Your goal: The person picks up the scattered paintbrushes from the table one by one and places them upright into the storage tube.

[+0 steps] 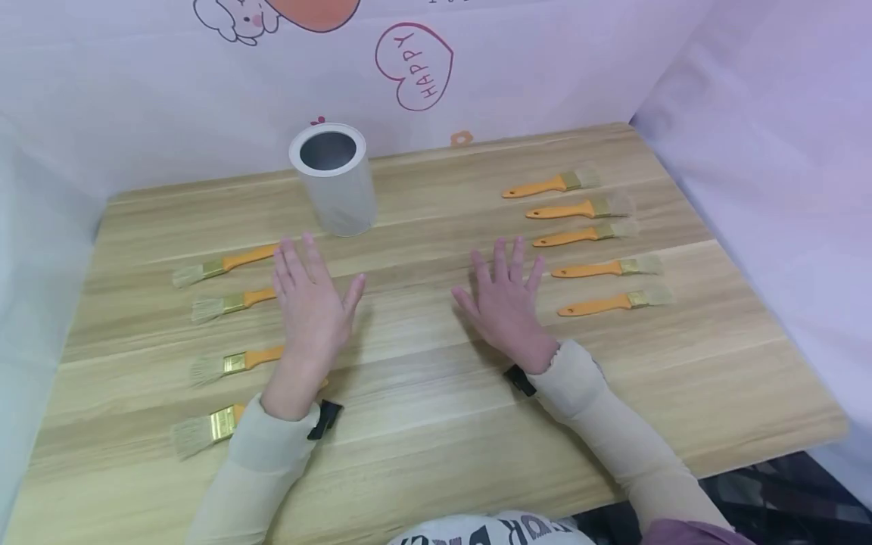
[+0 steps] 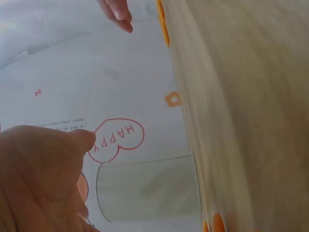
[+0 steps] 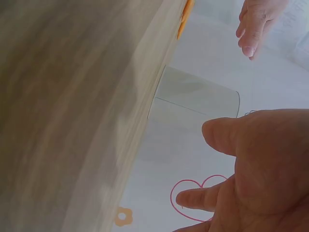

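Note:
Both hands hover palm down over the wooden table, holding nothing. My left hand (image 1: 312,310) has its fingers straight and thumb out, overlapping the handle ends of several paintbrushes in the head view. Of these, the upper brush (image 1: 225,263) and the wide lowest brush (image 1: 221,424) lie with bristles to the left. My right hand (image 1: 506,306), fingers spread, is beside another row of orange-handled paintbrushes, among them the top brush (image 1: 538,187) and the bottom brush (image 1: 599,304), bristles to the right. Beyond the left fingertips stands a white cylindrical container (image 1: 341,197), upright, its top uncovered.
The wooden table (image 1: 422,424) has its back edge against a white printed cloth (image 1: 531,68). More white cloth hangs at the left and right sides. Dark bands sit around both sleeve cuffs. The person's shirt shows at the front edge.

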Available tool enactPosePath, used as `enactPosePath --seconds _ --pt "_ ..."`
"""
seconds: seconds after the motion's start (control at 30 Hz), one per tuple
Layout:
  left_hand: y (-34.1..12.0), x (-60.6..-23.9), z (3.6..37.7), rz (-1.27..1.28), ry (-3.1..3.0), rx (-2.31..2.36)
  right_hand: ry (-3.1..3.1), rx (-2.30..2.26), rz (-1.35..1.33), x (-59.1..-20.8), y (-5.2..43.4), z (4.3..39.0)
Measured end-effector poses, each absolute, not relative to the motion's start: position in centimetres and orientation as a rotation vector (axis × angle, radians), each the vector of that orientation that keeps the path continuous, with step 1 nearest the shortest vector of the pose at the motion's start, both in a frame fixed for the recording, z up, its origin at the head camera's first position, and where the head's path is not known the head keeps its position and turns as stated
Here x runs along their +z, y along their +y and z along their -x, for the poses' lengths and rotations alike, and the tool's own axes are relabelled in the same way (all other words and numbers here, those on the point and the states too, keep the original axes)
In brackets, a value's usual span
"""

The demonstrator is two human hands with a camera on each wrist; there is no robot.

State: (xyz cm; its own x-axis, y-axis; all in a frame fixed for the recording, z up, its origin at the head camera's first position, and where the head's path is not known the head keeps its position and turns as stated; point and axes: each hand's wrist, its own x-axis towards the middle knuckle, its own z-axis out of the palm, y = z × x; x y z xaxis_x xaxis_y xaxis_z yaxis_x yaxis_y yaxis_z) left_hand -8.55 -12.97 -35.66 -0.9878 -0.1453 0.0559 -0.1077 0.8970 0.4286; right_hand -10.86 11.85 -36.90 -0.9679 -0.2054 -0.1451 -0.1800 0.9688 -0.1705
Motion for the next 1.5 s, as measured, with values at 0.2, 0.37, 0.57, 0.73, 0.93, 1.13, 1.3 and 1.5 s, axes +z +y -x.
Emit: enactPosePath --seconds 0.2,0.37,0.57,0.73,0.93,1.13,1.3,1.5 --pt "-12.5 -35.4 8.8 -0.251 -2.944 -0.617 2.952 -0.255 0.294 -36.6 11.6 11.4" --pt "-11.4 -35.3 9.0 -0.238 -2.883 -0.605 2.939 -0.242 0.307 -36.8 11.3 11.6" --pt "-11.0 -35.3 10.1 -0.205 -2.82 -0.617 2.932 -0.225 0.318 -36.5 11.1 12.0" --pt "-10.9 -35.5 11.8 -0.195 -2.702 -0.67 2.924 -0.224 0.291 -36.5 11.4 12.2" --pt "-10.8 -35.7 13.5 -0.205 -2.597 -0.677 2.924 -0.224 0.297 -36.7 11.4 12.3" --pt "-10.5 -35.8 15.4 -0.284 -2.588 -0.719 2.922 -0.25 0.304 -36.7 11.3 12.3" --pt "-10.8 -35.9 16.6 -0.339 -2.573 -0.747 2.915 -0.248 0.309 -36.6 11.2 12.3" --pt "-11.3 -35.5 17.9 -0.367 -2.528 -0.792 2.917 -0.269 0.315 -36.6 11.2 12.2"
